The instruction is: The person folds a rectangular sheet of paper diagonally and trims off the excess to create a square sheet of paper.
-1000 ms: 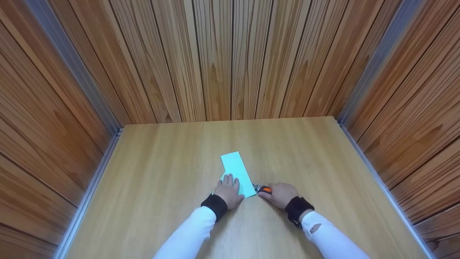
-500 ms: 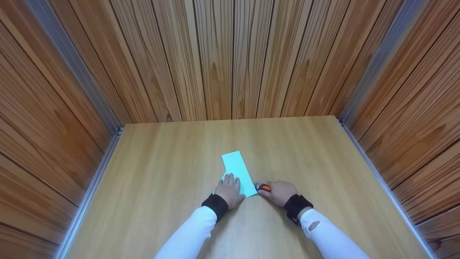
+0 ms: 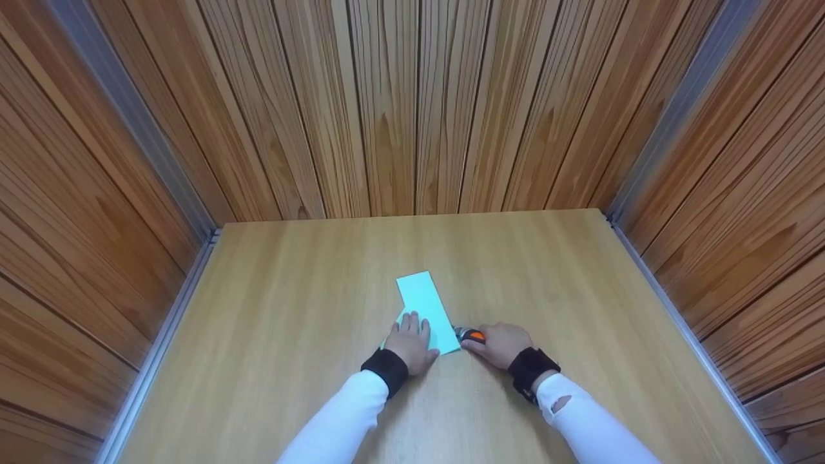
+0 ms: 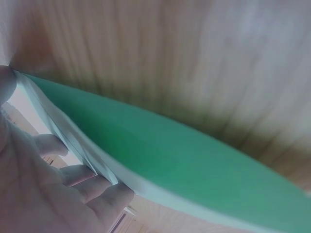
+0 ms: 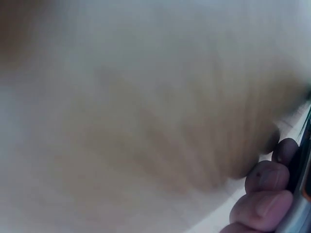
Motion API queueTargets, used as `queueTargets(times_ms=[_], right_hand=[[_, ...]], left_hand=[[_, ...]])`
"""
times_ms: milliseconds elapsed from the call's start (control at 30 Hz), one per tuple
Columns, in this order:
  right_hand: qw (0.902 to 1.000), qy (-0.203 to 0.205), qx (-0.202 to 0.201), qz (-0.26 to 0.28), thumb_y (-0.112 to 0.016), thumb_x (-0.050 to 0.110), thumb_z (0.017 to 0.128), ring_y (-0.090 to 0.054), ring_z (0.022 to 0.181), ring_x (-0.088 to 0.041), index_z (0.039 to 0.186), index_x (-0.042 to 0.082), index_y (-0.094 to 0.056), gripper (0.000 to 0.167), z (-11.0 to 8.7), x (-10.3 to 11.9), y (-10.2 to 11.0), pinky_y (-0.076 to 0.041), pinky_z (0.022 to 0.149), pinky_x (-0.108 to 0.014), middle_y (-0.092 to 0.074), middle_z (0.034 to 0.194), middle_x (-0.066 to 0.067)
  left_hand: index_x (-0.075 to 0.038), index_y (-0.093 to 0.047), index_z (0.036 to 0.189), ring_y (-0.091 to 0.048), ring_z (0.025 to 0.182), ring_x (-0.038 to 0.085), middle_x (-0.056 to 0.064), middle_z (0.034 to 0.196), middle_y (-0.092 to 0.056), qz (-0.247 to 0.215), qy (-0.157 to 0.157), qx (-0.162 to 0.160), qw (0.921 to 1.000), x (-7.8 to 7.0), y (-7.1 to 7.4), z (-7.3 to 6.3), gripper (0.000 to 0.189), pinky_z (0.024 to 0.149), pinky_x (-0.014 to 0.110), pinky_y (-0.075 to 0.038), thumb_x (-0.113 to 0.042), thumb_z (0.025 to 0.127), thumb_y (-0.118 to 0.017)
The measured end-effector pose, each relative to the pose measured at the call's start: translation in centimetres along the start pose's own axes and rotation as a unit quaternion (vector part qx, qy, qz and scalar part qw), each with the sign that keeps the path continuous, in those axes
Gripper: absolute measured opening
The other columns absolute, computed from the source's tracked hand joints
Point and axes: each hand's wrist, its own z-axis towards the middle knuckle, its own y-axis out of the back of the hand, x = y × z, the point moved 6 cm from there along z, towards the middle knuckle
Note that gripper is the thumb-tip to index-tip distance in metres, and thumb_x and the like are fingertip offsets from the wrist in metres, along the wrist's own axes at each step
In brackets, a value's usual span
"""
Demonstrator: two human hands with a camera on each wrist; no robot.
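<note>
A pale turquoise sheet of paper, folded over, lies tilted on the wooden table. My left hand rests on its lower left part, fingers spread and pressing it down. From the left wrist, the folded paper bulges apart in layers, with the fingertips against its pale outer side. At the paper's lower right edge my right hand grips what looks like a utility knife in orange, black and grey. Its front end points at that edge; the blade is too small to make out. Curled fingers wrap the knife's handle in the right wrist view.
The wooden table spreads around both hands. Plank walls enclose it at the back and both sides, with metal rails along the side edges.
My right wrist has shifted slightly up and left, the knife staying at the paper's lower right edge. The left hand and the paper keep their place.
</note>
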Motion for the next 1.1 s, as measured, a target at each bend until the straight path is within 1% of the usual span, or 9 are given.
queueTargets(times_ms=[133, 267, 400, 467, 600, 733, 867, 967, 1100], right_hand=[[1.0000, 0.007, -0.003, -0.001, -0.069, 0.060, 0.101, -0.054, 0.066, -0.018, 0.097, 0.011, -0.072, 0.050, -0.2, -0.4, -0.2, -0.040, 0.064, -0.034, -0.060, 0.073, -0.001], [1.0000, 0.005, 0.001, -0.006, -0.069, 0.059, 0.101, -0.052, 0.065, -0.018, 0.094, 0.011, -0.071, 0.049, -0.6, -0.3, -0.1, -0.039, 0.063, -0.034, -0.058, 0.072, 0.000], [0.9997, 0.012, -0.006, -0.018, -0.071, 0.058, 0.100, -0.050, 0.063, -0.017, 0.088, 0.012, -0.069, 0.047, -1.4, 0.0, 0.1, -0.036, 0.059, -0.033, -0.055, 0.069, 0.001], [0.9996, 0.015, -0.008, -0.023, -0.071, 0.058, 0.099, -0.049, 0.063, -0.016, 0.088, 0.012, -0.068, 0.047, -1.8, 0.2, 0.1, -0.035, 0.059, -0.033, -0.054, 0.069, 0.001], [0.9995, 0.018, -0.002, -0.025, -0.071, 0.059, 0.099, -0.048, 0.062, -0.016, 0.090, 0.013, -0.069, 0.048, -2.6, 0.4, -0.1, -0.033, 0.060, -0.032, -0.053, 0.068, 0.002], [0.9995, 0.021, 0.006, -0.021, -0.071, 0.061, 0.099, -0.048, 0.062, -0.016, 0.094, 0.012, -0.071, 0.050, -3.1, 0.4, -0.2, -0.033, 0.060, -0.032, -0.054, 0.068, 0.002], [0.9996, 0.021, 0.004, -0.017, -0.071, 0.060, 0.099, -0.048, 0.063, -0.016, 0.095, 0.011, -0.072, 0.049, -3.2, 0.3, -0.4, -0.033, 0.061, -0.033, -0.055, 0.069, 0.002], [0.9997, 0.017, 0.001, -0.018, -0.071, 0.061, 0.099, -0.048, 0.063, -0.015, 0.092, 0.013, -0.071, 0.048, -3.2, 0.2, -0.3, -0.032, 0.060, -0.032, -0.055, 0.069, 0.003], [0.9997, 0.010, 0.006, -0.021, -0.071, 0.062, 0.099, -0.048, 0.063, -0.015, 0.092, 0.014, -0.070, 0.048, -3.2, 0.2, -0.3, -0.032, 0.061, -0.031, -0.054, 0.069, 0.003]], left_hand=[[-0.003, -0.043, 0.165, -0.039, 0.161, 0.040, 0.024, 0.172, -0.040, 0.002, -0.001, -0.003, 1.0000, -0.2, 0.2, -0.2, 0.073, 0.128, 0.053, -0.040, -0.052, 0.112, -0.053], [-0.003, -0.045, 0.164, -0.041, 0.160, 0.040, 0.024, 0.171, -0.042, 0.006, -0.003, -0.005, 1.0000, -0.4, -0.2, -0.3, 0.073, 0.127, 0.053, -0.042, -0.053, 0.111, -0.054], [-0.003, -0.046, 0.163, -0.043, 0.159, 0.040, 0.024, 0.169, -0.044, 0.026, -0.010, -0.009, 0.9996, -0.6, -0.7, -0.6, 0.073, 0.126, 0.052, -0.044, -0.054, 0.112, -0.052], [-0.003, -0.048, 0.162, -0.045, 0.158, 0.040, 0.024, 0.168, -0.046, 0.032, -0.015, -0.015, 0.9993, -0.7, -0.9, -1.0, 0.072, 0.125, 0.052, -0.045, -0.054, 0.111, -0.053], [-0.002, -0.049, 0.161, -0.047, 0.155, 0.041, 0.025, 0.166, -0.048, 0.032, -0.025, -0.018, 0.9990, -0.8, -1.2, -1.8, 0.073, 0.123, 0.052, -0.047, -0.055, 0.111, -0.054], [-0.002, -0.052, 0.159, -0.049, 0.153, 0.042, 0.025, 0.164, -0.050, 0.019, -0.032, -0.019, 0.9991, -1.0, -1.2, -2.1, 0.072, 0.121, 0.053, -0.049, -0.055, 0.109, -0.056], [-0.005, -0.060, 0.149, -0.061, 0.135, 0.036, 0.020, 0.147, -0.062, -0.007, -0.029, -0.042, 0.9987, -0.7, -0.7, -1.9, 0.064, 0.108, 0.049, -0.058, -0.054, 0.108, -0.061], [-0.006, -0.063, 0.146, -0.063, 0.124, 0.032, 0.017, 0.138, -0.065, -0.019, -0.024, -0.056, 0.9980, -0.5, -0.4, -1.5, 0.063, 0.097, 0.045, -0.062, -0.055, 0.106, -0.066], [-0.006, -0.057, 0.155, -0.061, 0.131, 0.033, 0.018, 0.147, -0.062, -0.018, -0.014, -0.049, 0.9986, -0.3, -0.6, -1.1, 0.075, 0.103, 0.045, -0.060, -0.059, 0.103, -0.068]])
